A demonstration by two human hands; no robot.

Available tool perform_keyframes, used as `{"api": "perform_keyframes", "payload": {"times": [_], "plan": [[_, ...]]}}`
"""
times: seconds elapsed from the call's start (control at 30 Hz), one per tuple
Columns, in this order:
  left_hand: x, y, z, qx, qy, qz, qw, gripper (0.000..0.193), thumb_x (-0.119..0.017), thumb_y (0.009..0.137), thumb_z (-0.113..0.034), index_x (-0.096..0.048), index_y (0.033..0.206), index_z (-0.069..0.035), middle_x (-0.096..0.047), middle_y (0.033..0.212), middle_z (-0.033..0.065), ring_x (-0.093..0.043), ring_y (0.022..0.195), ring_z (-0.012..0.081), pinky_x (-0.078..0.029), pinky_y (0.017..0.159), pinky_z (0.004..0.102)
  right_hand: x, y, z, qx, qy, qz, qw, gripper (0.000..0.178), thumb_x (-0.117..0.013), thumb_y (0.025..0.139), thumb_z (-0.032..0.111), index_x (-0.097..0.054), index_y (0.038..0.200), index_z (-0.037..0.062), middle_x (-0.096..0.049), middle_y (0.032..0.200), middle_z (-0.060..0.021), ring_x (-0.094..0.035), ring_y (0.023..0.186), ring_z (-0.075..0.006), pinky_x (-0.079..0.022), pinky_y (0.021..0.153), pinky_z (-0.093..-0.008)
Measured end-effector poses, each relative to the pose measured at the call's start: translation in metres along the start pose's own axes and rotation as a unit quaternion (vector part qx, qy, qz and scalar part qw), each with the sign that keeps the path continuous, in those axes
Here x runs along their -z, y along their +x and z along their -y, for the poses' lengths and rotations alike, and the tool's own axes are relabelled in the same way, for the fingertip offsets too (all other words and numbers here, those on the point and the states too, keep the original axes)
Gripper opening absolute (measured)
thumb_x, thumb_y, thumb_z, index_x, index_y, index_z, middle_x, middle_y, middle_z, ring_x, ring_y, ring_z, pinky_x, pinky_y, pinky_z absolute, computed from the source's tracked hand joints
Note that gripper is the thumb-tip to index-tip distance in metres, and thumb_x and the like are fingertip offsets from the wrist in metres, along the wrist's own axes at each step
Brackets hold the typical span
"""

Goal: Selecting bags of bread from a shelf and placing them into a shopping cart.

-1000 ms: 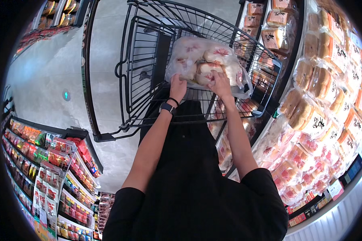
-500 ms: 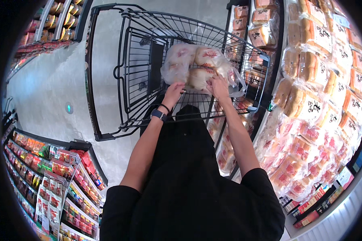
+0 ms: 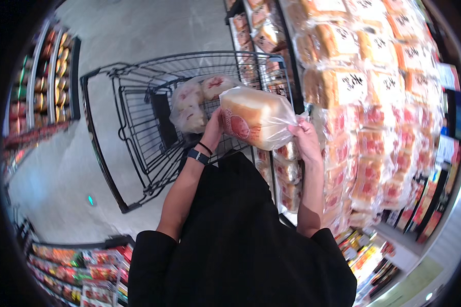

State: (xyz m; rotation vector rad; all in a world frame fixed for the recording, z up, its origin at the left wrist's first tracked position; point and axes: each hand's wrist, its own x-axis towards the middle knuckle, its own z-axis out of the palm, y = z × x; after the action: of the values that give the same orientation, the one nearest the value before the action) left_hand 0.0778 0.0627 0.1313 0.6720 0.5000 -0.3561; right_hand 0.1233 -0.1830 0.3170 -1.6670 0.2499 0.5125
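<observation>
Between my two hands, above the shopping cart, hangs a bagged loaf of bread (image 3: 248, 117) in clear plastic with a red round print. My left hand (image 3: 213, 129) grips its left end; those fingers are partly hidden behind the loaf. At the bag's gathered end, my right hand (image 3: 305, 137) is closed around the twisted plastic. Inside the black wire shopping cart (image 3: 133, 110) lie other bagged loaves (image 3: 188, 106), left of the one I hold and partly covered by it.
To the right rises a display of bagged loaves (image 3: 343, 87) stacked in rows, close beside the cart. Shelves of packaged goods (image 3: 82, 266) stand at the lower left, and another shelf (image 3: 48, 77) at the upper left. Grey floor (image 3: 56, 169) lies left of the cart.
One loaf has come up out of the cart, held by both hands. My right hand has moved right onto the bag's gathered end. The view has turned, shifting the cart left.
</observation>
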Motion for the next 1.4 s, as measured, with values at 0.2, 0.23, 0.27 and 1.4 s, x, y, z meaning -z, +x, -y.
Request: {"api": "perform_keyframes", "payload": {"times": [0.2, 0.23, 0.27, 1.4], "plan": [[-0.091, -0.015, -0.010, 0.080, -0.089, 0.153, 0.981, 0.058, -0.037, 0.107, -0.050, -0.049, 0.144, -0.008, -0.059, 0.139, 0.0050, -0.054, 0.130, 0.0202, -0.041, 0.111, 0.0396, 0.063, -0.064, 0.011, 0.051, 0.167, -0.096, 0.980, 0.020, -0.069, 0.094, 0.016, -0.068, 0.110, 0.0043, -0.071, 0.101, -0.0027, -0.067, 0.091, -0.0137, -0.052, 0.088, -0.0317], [-0.100, -0.018, -0.005, 0.076, -0.100, 0.161, 0.979, 0.058, -0.036, 0.107, -0.050, -0.049, 0.145, -0.007, -0.059, 0.140, 0.0050, -0.054, 0.131, 0.0206, -0.040, 0.112, 0.0401, 0.075, -0.073, 0.007, 0.044, 0.178, -0.117, 0.976, 0.038, -0.071, 0.093, 0.020, -0.060, 0.125, 0.0021, -0.070, 0.112, -0.0055, -0.066, 0.101, -0.0170, -0.051, 0.096, -0.0353], [-0.114, -0.023, 0.000, 0.091, -0.087, 0.176, 0.976, 0.058, -0.036, 0.107, -0.050, -0.049, 0.145, -0.007, -0.059, 0.140, 0.0050, -0.054, 0.131, 0.0206, -0.040, 0.112, 0.0401, 0.082, -0.085, 0.008, 0.037, 0.189, -0.143, 0.971, 0.057, -0.073, 0.092, 0.024, -0.051, 0.139, -0.0001, -0.068, 0.122, -0.0084, -0.065, 0.110, -0.0202, -0.049, 0.104, -0.0388], [-0.422, 0.016, 0.162, 0.183, -0.019, 0.331, 0.926, 0.083, -0.025, 0.101, -0.067, -0.021, 0.159, -0.007, -0.025, 0.164, 0.0193, -0.023, 0.152, 0.0392, -0.020, 0.122, 0.0652, 0.424, -0.030, 0.075, 0.292, -0.253, -0.266, 0.883, 0.037, -0.058, 0.093, 0.030, -0.070, 0.114, 0.0019, -0.072, 0.106, -0.0217, -0.069, 0.097, -0.0341, -0.053, 0.087, -0.0425]]}}
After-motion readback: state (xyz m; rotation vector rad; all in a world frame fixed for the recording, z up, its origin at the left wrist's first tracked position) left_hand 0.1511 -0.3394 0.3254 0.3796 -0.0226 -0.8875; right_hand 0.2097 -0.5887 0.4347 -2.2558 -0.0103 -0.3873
